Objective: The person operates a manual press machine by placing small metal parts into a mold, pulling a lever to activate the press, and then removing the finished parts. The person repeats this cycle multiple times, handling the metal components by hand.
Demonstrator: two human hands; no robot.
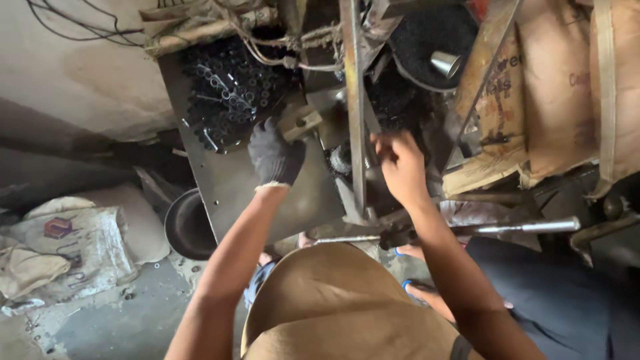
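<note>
**A:** What does the head camera show of the left hand?

**B:** The left hand [275,157] wears a dark knit glove and sits on a sloping grey metal plate [230,183]. Its fingers are curled around a small tan metal block [301,122] at the top edge of the plate, so it is closed on that piece.

**A:** And behind it?

**B:** A heap of small black tubular parts [230,90] fills the upper part of the plate, just beyond the gloved fingers, with a few shiny ones mixed in.

**A:** The right hand?

**B:** The right hand [399,163] is bare. It is raised just beside an upright metal bar [354,100] of the machine, fingers bent inward near a small bristly round part [341,160]. Whether it pinches anything I cannot tell; the fingertips are hidden against the dark machine.

**A:** How far apart are the two hands?

**B:** Near each other, with the upright bar between them.

**A:** What else is about?

**B:** A long steel rod [527,227] runs out to the right below the right forearm. A metal cone [445,64] sits higher up against a dark pile. Brown sacks [557,87] lean on the right, a dark round pan [187,227] rests on the floor under the plate, and a white printed sack [73,247] lies at the left.
</note>
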